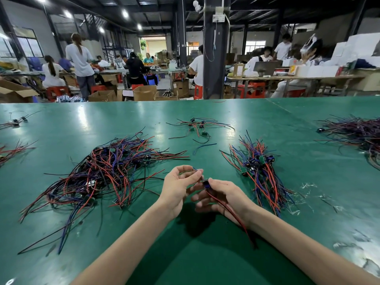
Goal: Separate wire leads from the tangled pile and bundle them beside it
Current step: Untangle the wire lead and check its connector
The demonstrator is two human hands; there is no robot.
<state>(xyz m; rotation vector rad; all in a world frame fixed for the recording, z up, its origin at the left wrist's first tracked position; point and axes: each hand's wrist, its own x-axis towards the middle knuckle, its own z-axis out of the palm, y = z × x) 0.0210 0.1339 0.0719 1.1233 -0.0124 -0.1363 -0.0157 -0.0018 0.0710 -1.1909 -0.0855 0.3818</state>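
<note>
Just right of the tangled pile, above the green table, both my hands held one wire lead. My left hand had its fingers curled, with thumb and forefinger pinching the lead's thin upper end. My right hand pinched its small blue component, while the red and black wires trailed back across my right wrist. Farther right of the pile, past my hands, lay the bundle of separated leads, its blue components gathered together and its wires fanned out on the table. Beyond the pile's far right edge lay a loose blue wire. Farther off still was a small cluster of leads, apart from the pile.
</note>
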